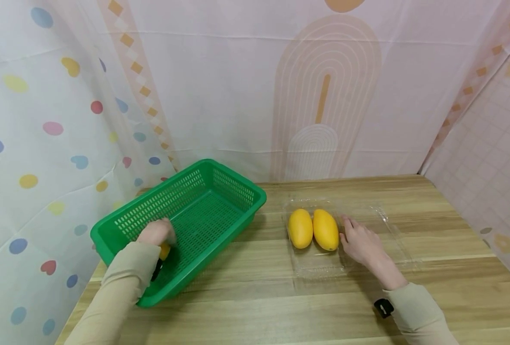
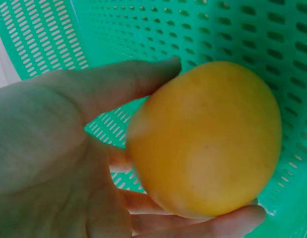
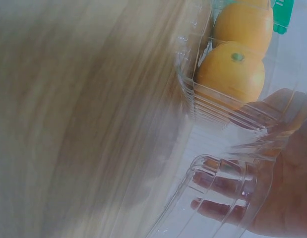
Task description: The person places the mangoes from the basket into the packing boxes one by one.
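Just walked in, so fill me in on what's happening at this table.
A person is handling mangoes with both hands. The left hand reaches into the green plastic basket and grips a yellow mango there. The right hand rests at an open clear plastic clamshell on the wooden table. Two more mangoes lie side by side in it, to the left of that hand.

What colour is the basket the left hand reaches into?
The basket is green, seen best in the head view.
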Motion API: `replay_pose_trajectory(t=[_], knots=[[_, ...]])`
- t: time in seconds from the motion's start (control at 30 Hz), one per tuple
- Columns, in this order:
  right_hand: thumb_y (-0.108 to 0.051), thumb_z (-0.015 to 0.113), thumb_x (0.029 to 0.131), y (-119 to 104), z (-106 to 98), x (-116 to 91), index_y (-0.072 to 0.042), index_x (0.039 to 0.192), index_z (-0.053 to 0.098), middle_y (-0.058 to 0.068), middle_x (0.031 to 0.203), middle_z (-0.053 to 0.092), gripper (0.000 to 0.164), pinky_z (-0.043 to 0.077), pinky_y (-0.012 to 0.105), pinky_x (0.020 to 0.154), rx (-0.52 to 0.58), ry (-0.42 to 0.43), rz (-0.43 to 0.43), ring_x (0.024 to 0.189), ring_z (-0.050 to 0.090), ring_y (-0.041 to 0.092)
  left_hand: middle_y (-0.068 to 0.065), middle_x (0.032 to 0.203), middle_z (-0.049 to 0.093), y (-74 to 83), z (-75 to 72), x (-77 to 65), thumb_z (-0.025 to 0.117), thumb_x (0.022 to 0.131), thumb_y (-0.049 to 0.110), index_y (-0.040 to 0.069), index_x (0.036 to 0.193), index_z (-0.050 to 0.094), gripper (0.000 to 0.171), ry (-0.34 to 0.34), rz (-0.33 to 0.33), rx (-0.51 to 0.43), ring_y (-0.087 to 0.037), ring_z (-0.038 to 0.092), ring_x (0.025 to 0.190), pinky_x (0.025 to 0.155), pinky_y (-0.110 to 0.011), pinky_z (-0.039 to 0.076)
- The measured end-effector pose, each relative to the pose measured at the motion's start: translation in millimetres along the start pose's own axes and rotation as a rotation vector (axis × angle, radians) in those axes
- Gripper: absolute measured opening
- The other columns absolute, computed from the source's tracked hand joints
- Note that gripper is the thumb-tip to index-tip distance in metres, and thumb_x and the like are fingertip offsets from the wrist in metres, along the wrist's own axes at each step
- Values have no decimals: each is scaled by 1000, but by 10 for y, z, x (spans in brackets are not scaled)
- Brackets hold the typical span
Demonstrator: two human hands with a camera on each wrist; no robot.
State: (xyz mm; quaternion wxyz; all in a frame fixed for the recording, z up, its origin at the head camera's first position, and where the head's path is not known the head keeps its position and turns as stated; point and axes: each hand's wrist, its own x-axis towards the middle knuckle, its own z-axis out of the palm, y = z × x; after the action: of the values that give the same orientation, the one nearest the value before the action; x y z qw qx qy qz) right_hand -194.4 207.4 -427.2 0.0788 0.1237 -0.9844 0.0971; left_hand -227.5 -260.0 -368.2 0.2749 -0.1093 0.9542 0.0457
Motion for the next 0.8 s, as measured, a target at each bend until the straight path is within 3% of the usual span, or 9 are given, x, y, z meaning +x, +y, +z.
replay_pose_trajectory(t=[0.13, 0.23, 0.37, 0.47, 0.53, 0.7, 0.8], knots=[[-14, 56, 91, 4, 6, 0, 11, 133, 45, 32, 128, 54, 50, 50, 55, 86, -5, 3, 2, 108, 59, 47, -45, 143, 17, 19, 12, 42, 66, 87, 21, -20, 142, 7, 91, -36, 22, 36, -56, 25, 132, 103, -57, 37], [-14, 56, 91, 4, 7, 3, 11, 133, 45, 32, 128, 54, 50, 50, 55, 85, -5, 4, 2, 108, 59, 47, -44, 145, 16, 37, 8, 38, 67, 86, 20, -20, 142, 9, 90, -46, 50, 42, -54, 29, 131, 102, -55, 39], [-14, 56, 91, 4, 6, 5, 11, 133, 45, 31, 128, 55, 50, 50, 55, 86, -5, 3, 3, 109, 59, 47, -40, 128, 39, 58, -6, 1, 69, 83, 17, -18, 134, 27, 74, -28, 84, -14, -43, 51, 107, 86, -46, 49], [-14, 56, 91, 5, 6, 7, 11, 133, 45, 31, 128, 55, 50, 50, 55, 86, -8, 1, 4, 109, 59, 46, -30, 105, 50, 72, -10, -24, 70, 82, 16, -13, 120, 39, 57, -4, 99, -76, -34, 53, 90, 74, -41, 51], [-14, 56, 91, 6, 7, 8, 10, 133, 45, 31, 127, 55, 50, 50, 55, 85, -12, 1, 3, 108, 59, 46, -26, 99, 51, 81, -9, -34, 70, 82, 17, -11, 115, 41, 52, 6, 111, -89, -32, 53, 87, 72, -41, 50], [-15, 55, 91, 8, 10, 10, 10, 133, 45, 31, 128, 55, 50, 51, 55, 84, -15, -3, 5, 108, 59, 46, -27, 100, 50, 100, 16, -6, 66, 85, 21, -12, 127, 32, 64, 4, 149, -66, -33, 53, 88, 72, -42, 50], [-15, 55, 91, 5, 11, 7, 10, 133, 45, 31, 128, 55, 50, 50, 55, 85, -16, -3, 4, 108, 59, 46, -32, 110, 48, 109, 43, 25, 65, 86, 22, -12, 140, 19, 78, -9, 169, -67, -35, 53, 92, 73, -43, 50]])
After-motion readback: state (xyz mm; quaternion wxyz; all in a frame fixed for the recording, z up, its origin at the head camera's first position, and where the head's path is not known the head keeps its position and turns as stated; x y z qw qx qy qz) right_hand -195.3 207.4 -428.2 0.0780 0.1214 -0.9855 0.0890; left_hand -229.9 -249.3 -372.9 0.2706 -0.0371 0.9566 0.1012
